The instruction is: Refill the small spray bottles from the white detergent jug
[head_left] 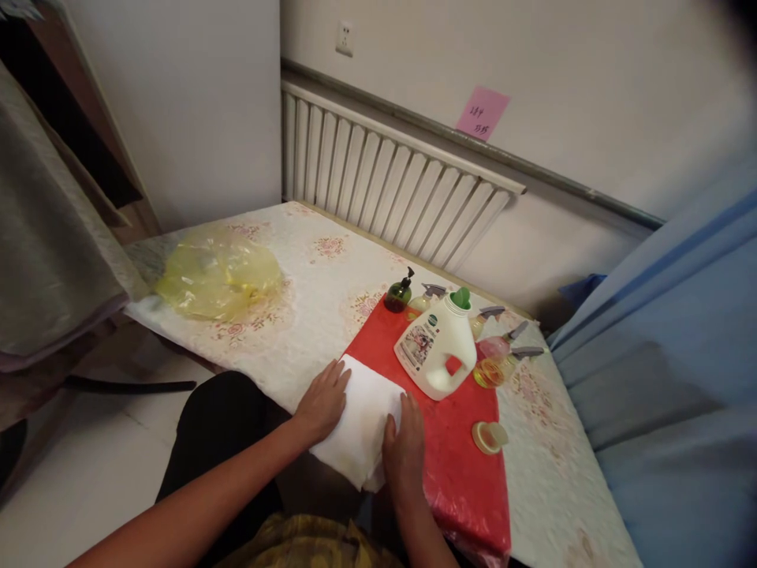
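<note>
A white folded sheet (pixel 367 406), cloth or thick paper, lies over the near left part of a shiny red covering (pixel 453 442) and hangs past its front edge. My left hand (pixel 324 401) rests flat on the sheet's left edge with fingers stretched out. Along the right edge lies my right hand (pixel 407 446), its fingers extended and its thumb apart on the sheet. Just beyond the right hand, a cream jug-shaped bottle (pixel 438 339) with a green top stands on the red covering. A pale round cap (pixel 490 437) sits to the right.
A dark green pump bottle (pixel 398 295) and several spray bottles, one with yellow liquid (pixel 490 374), stand behind the jug. A crumpled yellow plastic bag (pixel 218 272) lies on the flowered tablecloth (pixel 307 276). A radiator (pixel 378 166) runs behind; a blue curtain (pixel 668 379) hangs right.
</note>
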Action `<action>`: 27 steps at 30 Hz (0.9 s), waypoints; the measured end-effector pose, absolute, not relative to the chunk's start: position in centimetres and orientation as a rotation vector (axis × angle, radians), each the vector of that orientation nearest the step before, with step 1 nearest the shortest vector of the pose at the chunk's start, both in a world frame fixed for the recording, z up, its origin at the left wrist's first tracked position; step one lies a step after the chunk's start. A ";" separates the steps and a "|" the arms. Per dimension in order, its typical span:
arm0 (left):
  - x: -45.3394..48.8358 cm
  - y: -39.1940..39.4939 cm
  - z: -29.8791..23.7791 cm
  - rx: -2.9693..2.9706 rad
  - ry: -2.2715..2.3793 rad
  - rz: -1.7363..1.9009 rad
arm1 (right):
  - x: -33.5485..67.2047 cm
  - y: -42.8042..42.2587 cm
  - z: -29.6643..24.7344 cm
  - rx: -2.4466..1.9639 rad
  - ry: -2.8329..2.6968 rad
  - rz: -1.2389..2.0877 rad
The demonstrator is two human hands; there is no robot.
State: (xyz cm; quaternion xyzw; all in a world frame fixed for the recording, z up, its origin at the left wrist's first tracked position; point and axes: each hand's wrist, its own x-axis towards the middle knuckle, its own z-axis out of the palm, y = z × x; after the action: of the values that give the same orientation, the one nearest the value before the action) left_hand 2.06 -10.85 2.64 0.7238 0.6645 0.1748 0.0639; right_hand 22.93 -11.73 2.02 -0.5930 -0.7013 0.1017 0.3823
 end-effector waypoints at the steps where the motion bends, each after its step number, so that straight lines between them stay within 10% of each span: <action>1: 2.6 -10.5 2.3 2.238 1.980 0.526 | 22.1 -11.4 2.1 -1.459 -1.874 0.175; 27: 4.6 5.5 4.6 1.875 1.855 0.779 | 18.3 -7.7 -2.7 -1.364 -2.089 0.007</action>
State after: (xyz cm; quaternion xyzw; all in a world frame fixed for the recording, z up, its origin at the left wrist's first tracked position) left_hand 4.57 5.50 4.62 0.6687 0.6617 0.2779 0.1943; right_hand 18.31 -7.65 -2.69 -0.5182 -0.7940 0.0027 0.3178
